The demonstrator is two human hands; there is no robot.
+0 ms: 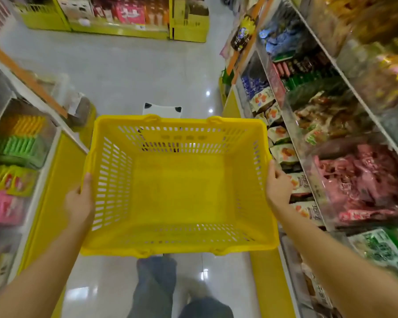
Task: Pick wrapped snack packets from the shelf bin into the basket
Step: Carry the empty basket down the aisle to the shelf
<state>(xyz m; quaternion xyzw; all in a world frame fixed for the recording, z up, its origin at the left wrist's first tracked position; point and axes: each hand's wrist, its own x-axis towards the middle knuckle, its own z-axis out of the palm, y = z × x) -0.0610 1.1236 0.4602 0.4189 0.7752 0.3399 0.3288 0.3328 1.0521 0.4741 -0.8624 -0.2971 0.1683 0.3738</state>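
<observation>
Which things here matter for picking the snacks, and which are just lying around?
For the job: basket, held at its sides by the left hand and right hand; wrapped packets in the right-hand shelf bins.
Just around: stool ahead; far display; left shelves.

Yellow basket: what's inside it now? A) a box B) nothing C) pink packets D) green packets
B: the floor of the yellow basket shows bare, with no packets in it, while the left hand and right hand grip its side rims.
</observation>
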